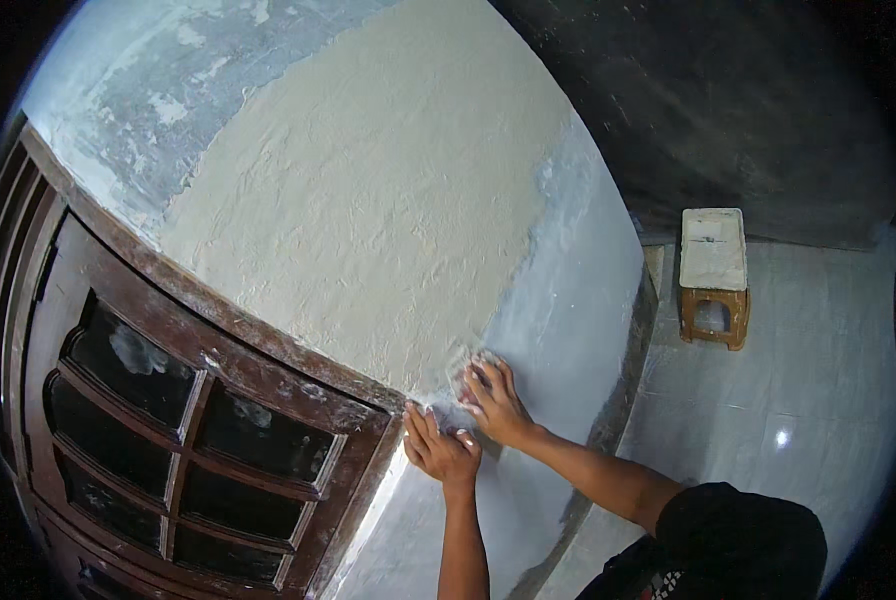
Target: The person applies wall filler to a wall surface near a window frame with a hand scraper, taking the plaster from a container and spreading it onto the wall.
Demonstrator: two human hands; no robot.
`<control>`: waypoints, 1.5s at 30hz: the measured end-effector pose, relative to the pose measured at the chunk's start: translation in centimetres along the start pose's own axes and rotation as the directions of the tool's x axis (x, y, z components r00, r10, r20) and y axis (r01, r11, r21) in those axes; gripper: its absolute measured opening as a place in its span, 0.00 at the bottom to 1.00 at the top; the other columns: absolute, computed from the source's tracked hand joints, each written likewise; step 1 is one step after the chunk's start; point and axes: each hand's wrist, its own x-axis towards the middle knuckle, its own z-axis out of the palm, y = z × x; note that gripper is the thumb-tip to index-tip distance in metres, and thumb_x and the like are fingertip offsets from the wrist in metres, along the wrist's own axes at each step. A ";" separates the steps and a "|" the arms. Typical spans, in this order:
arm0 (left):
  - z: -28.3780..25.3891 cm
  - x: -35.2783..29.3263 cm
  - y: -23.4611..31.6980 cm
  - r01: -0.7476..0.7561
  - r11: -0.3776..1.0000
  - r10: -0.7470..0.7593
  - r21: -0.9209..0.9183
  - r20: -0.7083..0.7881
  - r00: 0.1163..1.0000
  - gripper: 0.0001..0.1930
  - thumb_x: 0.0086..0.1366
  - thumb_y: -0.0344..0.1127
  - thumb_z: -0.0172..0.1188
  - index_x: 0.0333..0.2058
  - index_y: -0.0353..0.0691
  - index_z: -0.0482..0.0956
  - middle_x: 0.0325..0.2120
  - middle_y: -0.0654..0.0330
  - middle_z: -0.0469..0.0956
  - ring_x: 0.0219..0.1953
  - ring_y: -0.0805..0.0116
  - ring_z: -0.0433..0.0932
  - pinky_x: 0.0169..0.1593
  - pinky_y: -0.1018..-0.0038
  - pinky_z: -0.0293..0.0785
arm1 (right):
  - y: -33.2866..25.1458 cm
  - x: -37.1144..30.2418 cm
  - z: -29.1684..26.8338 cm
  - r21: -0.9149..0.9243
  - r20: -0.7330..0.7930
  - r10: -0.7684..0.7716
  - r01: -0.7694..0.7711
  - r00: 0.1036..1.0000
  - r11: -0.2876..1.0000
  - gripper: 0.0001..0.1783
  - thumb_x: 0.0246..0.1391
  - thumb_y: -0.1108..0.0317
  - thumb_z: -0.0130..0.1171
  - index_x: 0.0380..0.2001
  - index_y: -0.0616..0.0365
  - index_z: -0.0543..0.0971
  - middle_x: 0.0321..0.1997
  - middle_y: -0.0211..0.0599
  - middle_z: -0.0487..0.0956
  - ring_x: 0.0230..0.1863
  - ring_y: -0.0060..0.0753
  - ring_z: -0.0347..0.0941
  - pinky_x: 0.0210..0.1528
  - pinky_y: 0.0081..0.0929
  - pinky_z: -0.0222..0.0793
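My left hand (441, 447) rests against the wall beside the corner of a brown wooden frame (373, 405), its fingers extended and whitened with paste. Just right of it, my right hand (495, 402) presses to the wall at the lower edge of a broad cream plaster patch (378, 200). Its fingers curl over something pale and dark that I cannot make out. The patch is rough, with ridges and small lumps. Bare grey-blue wall (568, 270) shows to its right and below the hands.
A wooden panel with dark glass panes (243, 500) fills the lower left, smeared white in places. On the tiled floor (768, 380) at the right, a brown stool (713, 318) bears a rectangular tray (713, 275) of pale paste. A dark wall (748, 120) stands behind it.
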 end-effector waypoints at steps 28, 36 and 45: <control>0.8 -0.5 -0.3 0.022 1.000 -0.022 -0.007 0.011 1.000 0.29 0.62 0.44 0.47 0.59 0.36 0.64 0.66 0.46 0.62 0.68 0.50 0.59 0.67 0.57 0.46 | 0.6 -2.1 -0.2 0.021 0.035 -0.062 0.061 0.997 0.998 0.36 0.52 0.69 0.62 0.64 0.63 0.64 0.67 0.60 0.57 0.66 0.73 0.51 0.68 0.60 0.50; 0.7 0.0 -0.3 0.009 1.000 -0.009 -0.001 0.009 1.000 0.29 0.58 0.41 0.48 0.59 0.37 0.64 0.66 0.46 0.62 0.67 0.51 0.61 0.67 0.58 0.44 | 0.7 -1.4 0.5 -0.011 0.000 -0.010 0.010 1.000 1.000 0.37 0.52 0.67 0.64 0.65 0.61 0.63 0.67 0.59 0.56 0.65 0.72 0.51 0.68 0.57 0.52; 0.2 0.3 0.3 0.032 0.999 -0.032 0.039 0.000 0.999 0.26 0.58 0.37 0.48 0.55 0.35 0.69 0.63 0.46 0.67 0.67 0.53 0.63 0.67 0.61 0.45 | -0.3 0.4 0.9 0.026 -0.057 0.028 -0.027 0.998 0.999 0.36 0.52 0.70 0.63 0.64 0.61 0.64 0.66 0.59 0.56 0.64 0.72 0.52 0.66 0.60 0.53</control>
